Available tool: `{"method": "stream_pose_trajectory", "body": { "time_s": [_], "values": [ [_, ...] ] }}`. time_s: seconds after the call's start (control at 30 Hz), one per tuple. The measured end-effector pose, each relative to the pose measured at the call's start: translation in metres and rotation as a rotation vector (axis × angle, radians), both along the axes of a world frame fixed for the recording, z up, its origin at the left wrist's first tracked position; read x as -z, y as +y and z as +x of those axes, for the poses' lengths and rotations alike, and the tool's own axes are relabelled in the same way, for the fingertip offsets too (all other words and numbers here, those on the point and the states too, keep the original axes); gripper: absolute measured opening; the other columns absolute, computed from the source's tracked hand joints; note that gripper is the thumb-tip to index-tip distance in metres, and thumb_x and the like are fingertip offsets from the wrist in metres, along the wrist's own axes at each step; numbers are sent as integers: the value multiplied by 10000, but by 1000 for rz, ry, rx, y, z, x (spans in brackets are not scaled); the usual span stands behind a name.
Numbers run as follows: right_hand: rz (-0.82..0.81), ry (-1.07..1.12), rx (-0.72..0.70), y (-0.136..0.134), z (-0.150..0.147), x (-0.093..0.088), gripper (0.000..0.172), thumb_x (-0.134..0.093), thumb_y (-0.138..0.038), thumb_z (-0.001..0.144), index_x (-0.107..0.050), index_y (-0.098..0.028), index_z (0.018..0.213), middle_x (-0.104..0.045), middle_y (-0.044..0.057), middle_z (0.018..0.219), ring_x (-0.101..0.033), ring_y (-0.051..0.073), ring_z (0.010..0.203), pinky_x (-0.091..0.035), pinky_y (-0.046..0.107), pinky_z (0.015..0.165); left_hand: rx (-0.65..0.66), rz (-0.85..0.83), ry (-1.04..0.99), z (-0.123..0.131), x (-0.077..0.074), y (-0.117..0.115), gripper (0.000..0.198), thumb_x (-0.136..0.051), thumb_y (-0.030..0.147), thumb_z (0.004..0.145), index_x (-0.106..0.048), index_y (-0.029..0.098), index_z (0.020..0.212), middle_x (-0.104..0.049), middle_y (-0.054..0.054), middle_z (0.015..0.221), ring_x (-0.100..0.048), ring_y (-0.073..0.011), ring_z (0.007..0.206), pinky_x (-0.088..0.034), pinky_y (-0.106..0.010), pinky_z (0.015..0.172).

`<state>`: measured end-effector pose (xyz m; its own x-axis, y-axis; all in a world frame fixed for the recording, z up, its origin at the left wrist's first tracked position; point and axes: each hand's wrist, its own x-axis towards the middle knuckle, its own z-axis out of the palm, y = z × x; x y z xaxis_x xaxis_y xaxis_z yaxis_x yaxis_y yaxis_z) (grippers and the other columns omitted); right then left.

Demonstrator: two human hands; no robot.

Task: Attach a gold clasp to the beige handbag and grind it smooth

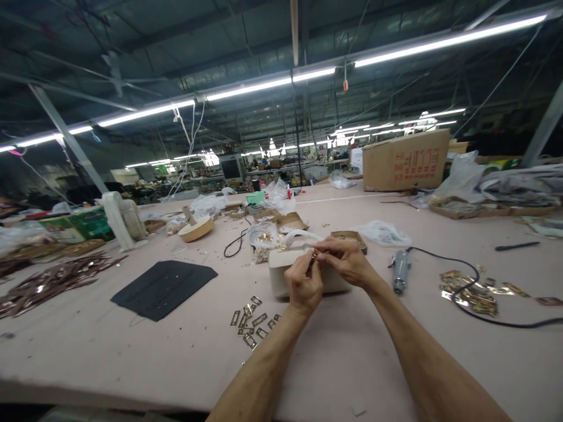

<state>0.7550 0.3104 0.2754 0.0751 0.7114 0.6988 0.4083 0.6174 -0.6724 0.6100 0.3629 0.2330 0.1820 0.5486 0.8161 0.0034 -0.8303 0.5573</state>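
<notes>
My left hand and my right hand meet above a pale cream block on the table. Both are pinched together on a small gold metal fitting held between the fingertips. Several flat gold buckle plates lie loose on the table just left of my left forearm. A grey electric hand tool with a black cord rests to the right of my right hand.
A black perforated sheet lies to the left, with a heap of brown metal strips beyond it. More gold pieces lie at right. A cardboard box, plastic bags, small trays and a white fan stand farther back.
</notes>
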Motion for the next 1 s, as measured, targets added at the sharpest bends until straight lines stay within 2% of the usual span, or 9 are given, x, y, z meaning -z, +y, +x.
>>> {"method": "stream_pose_trajectory", "body": {
  "time_s": [0.33,0.6,0.73,0.83,1.0],
  "values": [
    [-13,67,-55,-1,6,1,221,-781,-335,838,-813,-213,1019,-708,48,852,-674,160,756,-564,254,659,0,25,16,4,7,-3,319,-588,249,956,-720,146,1228,-759,-159,1061,-731,-269,969,-602,-392,906],
    [-21,71,-47,0,6,2,220,-794,-333,822,-817,-192,989,-712,65,842,-661,163,737,-550,250,632,-46,80,-10,7,13,-3,296,-593,196,946,-715,126,1207,-759,-147,997,-735,-245,885,-611,-370,835],
    [-11,68,-16,0,4,1,200,-789,-318,822,-822,-192,975,-705,62,820,-649,161,728,-536,250,624,-47,66,-18,8,11,-6,297,-593,204,943,-722,128,1199,-759,-148,990,-731,-244,868,-613,-370,820],
    [-26,100,2,0,6,2,203,-773,-309,831,-820,-195,992,-686,47,799,-628,144,689,-516,244,604,52,-27,-10,6,7,-6,304,-596,240,945,-738,144,1196,-763,-137,959,-738,-243,847,-621,-365,806],
    [-38,118,52,1,11,5,228,-766,-325,828,-814,-184,1002,-680,45,794,-621,149,704,-508,252,612,442,-467,-56,2,-3,7,350,-633,337,927,-758,108,1161,-780,-136,946,-753,-210,678,-651,-346,671]
  ]
}}
